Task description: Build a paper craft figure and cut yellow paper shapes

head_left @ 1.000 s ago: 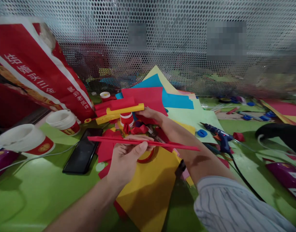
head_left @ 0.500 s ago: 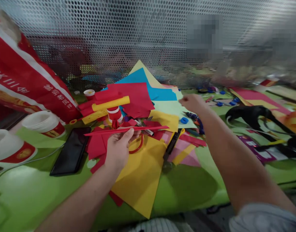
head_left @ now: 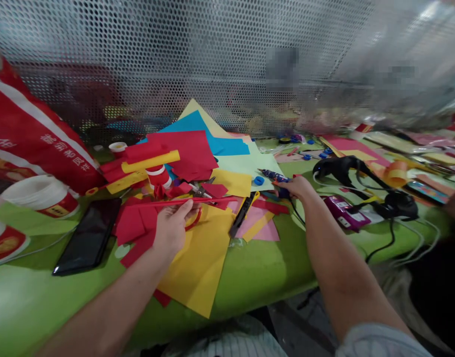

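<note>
Pinching a long, thin red strip between the thumb and fingers of the left hand, with the thumb lying on top. Holding it almost flat above the messy paper in the middle of the green table. Touching the dark blue glue gun with the right hand, bending the fingers by its handle, but not being able to tell if gripping it all the way. Having the gun's thin tip pointing left.

Seeing a red loop just beside the left fingers, and a big yellow sheet lying below. Seeing a black tool between the two hands, lying at the edge of some pink paper. Spotting a blue ring near the gun's tip.

Looking farther out, finding a yellow paper roll and a red sheet behind the strip, with blue paper peeking out behind. Finding a black phone to the left, then a white and red cup and a big red bag. Finding a purple box to the right of the right arm, and a metal wall full of holes at the back.
</note>
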The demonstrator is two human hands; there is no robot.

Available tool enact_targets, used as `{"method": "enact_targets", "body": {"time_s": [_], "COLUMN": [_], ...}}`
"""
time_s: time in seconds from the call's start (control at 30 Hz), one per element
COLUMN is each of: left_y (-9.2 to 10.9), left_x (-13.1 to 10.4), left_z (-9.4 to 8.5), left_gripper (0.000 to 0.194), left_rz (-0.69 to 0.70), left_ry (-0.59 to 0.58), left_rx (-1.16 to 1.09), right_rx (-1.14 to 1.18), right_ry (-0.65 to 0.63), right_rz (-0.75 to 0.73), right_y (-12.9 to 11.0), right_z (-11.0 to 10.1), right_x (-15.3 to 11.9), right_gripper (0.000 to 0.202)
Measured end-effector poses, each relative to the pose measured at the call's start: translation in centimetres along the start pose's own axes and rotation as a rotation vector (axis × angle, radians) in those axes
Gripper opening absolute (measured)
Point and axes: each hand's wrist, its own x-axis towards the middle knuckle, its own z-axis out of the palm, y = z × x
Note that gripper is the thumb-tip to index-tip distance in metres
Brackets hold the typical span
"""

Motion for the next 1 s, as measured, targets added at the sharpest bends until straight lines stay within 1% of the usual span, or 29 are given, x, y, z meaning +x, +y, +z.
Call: {"method": "enact_targets", "body": {"time_s": [0.1, 0.2, 0.33, 0.4, 0.5, 0.7, 0.83, 0.93, 1.0], "left_y": [0.0, -0.1, -0.4, -0.4, -0.4, -0.4, -0.6, -0.4, -0.1], "left_x": [0.1, 0.3, 0.4, 0.4, 0.4, 0.3, 0.3, 0.4, 0.4], "left_z": [-0.1, -0.1, -0.1, -0.1, 0.0, 0.0, 0.0, -0.1, -0.1], "left_gripper": [0.019, 0.019, 0.020, 0.020, 0.020, 0.020, 0.021, 0.019, 0.017], "left_rz": [-0.003, -0.009, -0.022, -0.024, -0.025, -0.044, -0.055, -0.036, -0.013], "left_ry": [0.002, -0.001, 0.002, 0.005, 0.017, 0.014, 0.008, 0.004, 0.006], "left_rx": [0.007, 0.005, 0.004, 0.003, 0.013, 0.012, 0.023, 0.013, -0.002], "right_rx": [0.134, 0.291, 0.500, 0.578, 0.659, 0.779, 0.832, 0.880, 0.914], "right_ry": [0.011, 0.009, -0.087, -0.133, -0.157, -0.234, -0.265, -0.217, -0.160], "right_rz": [0.034, 0.086, 0.125, 0.144, 0.187, 0.238, 0.217, 0.155, 0.056], "right_y": [0.3, 0.3, -0.1, -0.2, -0.4, -0.6, -0.5, -0.9, -1.6], "right_z": [0.1, 0.1, 0.1, 0.2, 0.3, -0.6, -1.3, -1.4, -1.5], "right_x": [-0.1, -0.4, -0.6, -0.7, -0.6, -0.8, -0.7, -0.9, -1.9], "right_gripper": [0.024, 0.016, 0.004, 0.007, 0.014, 0.012, 0.013, 0.006, 0.005]}}
